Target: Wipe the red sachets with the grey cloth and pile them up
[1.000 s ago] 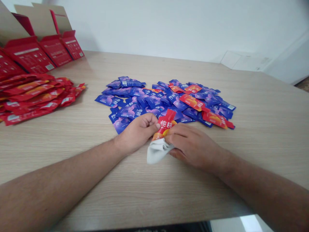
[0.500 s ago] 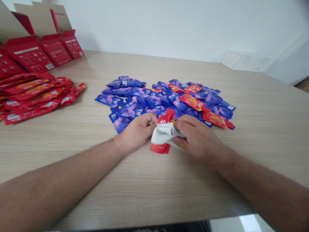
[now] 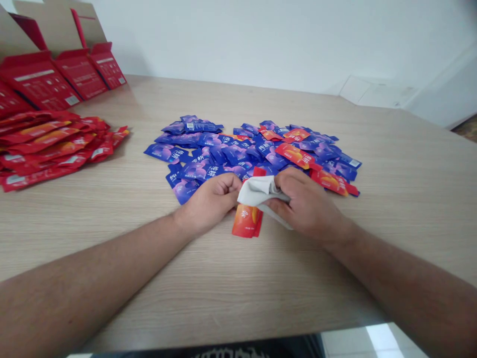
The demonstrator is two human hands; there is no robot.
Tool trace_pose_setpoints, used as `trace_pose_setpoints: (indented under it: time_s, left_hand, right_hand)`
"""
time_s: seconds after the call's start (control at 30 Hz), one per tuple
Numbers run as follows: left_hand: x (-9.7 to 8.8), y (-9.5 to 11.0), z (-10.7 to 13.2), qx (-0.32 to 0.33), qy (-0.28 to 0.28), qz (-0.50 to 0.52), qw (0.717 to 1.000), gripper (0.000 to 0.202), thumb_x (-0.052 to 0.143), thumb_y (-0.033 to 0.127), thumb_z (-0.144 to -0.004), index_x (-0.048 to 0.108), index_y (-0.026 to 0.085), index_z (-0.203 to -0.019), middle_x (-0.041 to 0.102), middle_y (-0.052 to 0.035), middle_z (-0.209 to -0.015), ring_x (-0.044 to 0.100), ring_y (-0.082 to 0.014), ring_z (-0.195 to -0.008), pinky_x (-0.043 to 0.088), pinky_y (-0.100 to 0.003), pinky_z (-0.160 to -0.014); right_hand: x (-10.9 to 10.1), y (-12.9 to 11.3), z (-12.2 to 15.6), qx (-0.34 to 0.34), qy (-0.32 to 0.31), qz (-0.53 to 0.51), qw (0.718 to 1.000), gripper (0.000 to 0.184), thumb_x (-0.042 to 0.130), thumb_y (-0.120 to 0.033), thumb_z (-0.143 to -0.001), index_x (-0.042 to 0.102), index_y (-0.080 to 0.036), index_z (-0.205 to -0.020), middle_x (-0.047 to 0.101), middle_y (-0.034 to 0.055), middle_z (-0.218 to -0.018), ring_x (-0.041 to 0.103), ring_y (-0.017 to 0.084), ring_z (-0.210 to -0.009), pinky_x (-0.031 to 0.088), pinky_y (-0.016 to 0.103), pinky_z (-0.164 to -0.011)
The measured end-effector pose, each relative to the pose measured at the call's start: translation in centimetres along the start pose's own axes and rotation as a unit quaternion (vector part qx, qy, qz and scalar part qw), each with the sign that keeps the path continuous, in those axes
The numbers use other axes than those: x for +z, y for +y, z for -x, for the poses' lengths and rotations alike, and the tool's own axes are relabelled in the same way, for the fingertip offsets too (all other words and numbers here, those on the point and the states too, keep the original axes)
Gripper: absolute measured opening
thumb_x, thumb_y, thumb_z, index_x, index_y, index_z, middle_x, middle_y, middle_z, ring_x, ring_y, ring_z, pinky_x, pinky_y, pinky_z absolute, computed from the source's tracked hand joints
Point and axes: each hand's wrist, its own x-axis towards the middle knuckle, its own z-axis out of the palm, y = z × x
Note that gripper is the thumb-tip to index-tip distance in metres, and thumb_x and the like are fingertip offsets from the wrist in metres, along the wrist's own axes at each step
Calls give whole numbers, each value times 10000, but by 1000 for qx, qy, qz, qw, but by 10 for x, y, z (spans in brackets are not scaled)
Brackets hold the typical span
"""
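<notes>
My left hand (image 3: pixel 208 201) is closed, pinching the upper part of a red sachet (image 3: pixel 247 222) that lies lengthwise on the wooden table (image 3: pixel 238 278). My right hand (image 3: pixel 303 206) is closed around a grey-white cloth (image 3: pixel 261 191) pressed over the sachet's top half. The sachet's lower red-orange end shows below the cloth. Just beyond both hands lies a loose pile of blue sachets (image 3: pixel 208 154) with a few red ones (image 3: pixel 296 155) mixed in.
At the far left lies a heap of red sachets (image 3: pixel 48 149), and behind it stand open red cardboard boxes (image 3: pixel 55 79). A white wall runs behind the table. The table's near edge is at the bottom.
The cloth in my right hand has moved from the sachet's near end up over its far half. The sachet's lower end is now uncovered. My left hand has stayed put.
</notes>
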Motion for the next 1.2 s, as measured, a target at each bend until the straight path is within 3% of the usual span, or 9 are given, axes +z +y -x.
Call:
trace_pose_setpoints:
  time_s: [0.13,0.27,0.33,0.5,0.67,0.8,1.0,1.13,1.2]
  left_hand:
    - [0,4,2,2,-4,12,1000,288,837,380,-809,639,171,-801,641,8,-700,526,-103,-576,401,-230,-551]
    - [-1,5,2,11,-40,6,999,273,872,336,-766,658,170,-792,650,-2,-696,566,-125,-612,432,-243,-573]
    - [-2,4,2,16,-43,3,999,272,873,332,-764,657,169,-789,653,-6,-696,573,-129,-618,432,-243,-571]
    - [-2,3,2,24,-39,-2,999,265,867,299,-766,639,166,-773,629,18,-660,510,-94,-561,388,-219,-541]
    - [-1,3,1,33,-42,-4,999,251,836,308,-803,628,170,-778,642,6,-682,544,-109,-581,409,-232,-552]
    - [-1,3,1,39,-48,-18,998,276,865,288,-776,615,171,-759,637,12,-673,540,-107,-583,395,-224,-542]
    - [-1,3,1,40,-46,-13,998,249,829,311,-815,626,171,-781,655,-4,-695,581,-126,-617,422,-233,-559]
    - [-2,2,1,37,-54,-16,998,270,857,302,-787,622,169,-779,654,2,-698,581,-122,-621,427,-231,-567]
    - [-3,1,1,32,-53,-9,998,268,849,311,-795,621,169,-789,655,1,-706,585,-122,-626,436,-234,-577]
  right_hand:
    - [-2,-8,0,-42,-49,-24,998,140,662,-328,-1007,588,-217,-966,670,92,-1043,640,256,-975,539,388,-864]
    - [-7,-5,-3,24,29,-8,999,168,650,-352,-1012,586,-219,-932,658,67,-954,624,245,-906,523,374,-812]
    - [-7,-3,-4,28,39,-10,999,186,655,-368,-1009,585,-216,-926,650,63,-939,616,244,-896,513,366,-801]
    - [-5,-2,-3,-19,-24,-32,999,177,668,-344,-993,574,-216,-916,642,60,-967,599,226,-873,479,343,-769]
    - [-5,7,-6,37,63,-19,997,213,703,-383,-973,589,-213,-913,637,43,-905,588,229,-856,458,348,-771]
    - [-4,7,-6,9,2,-28,1000,248,676,-415,-987,570,-215,-884,619,41,-912,558,211,-812,423,335,-710]
    - [-1,9,-6,42,56,-14,997,253,671,-429,-996,585,-210,-904,614,39,-874,560,223,-817,424,347,-729]
    - [-1,8,-5,16,1,-24,1000,265,666,-439,-998,574,-210,-903,622,53,-933,564,221,-837,431,344,-727]
    - [-1,10,-5,21,9,-23,999,259,670,-434,-996,574,-212,-902,624,51,-927,568,222,-838,440,346,-736]
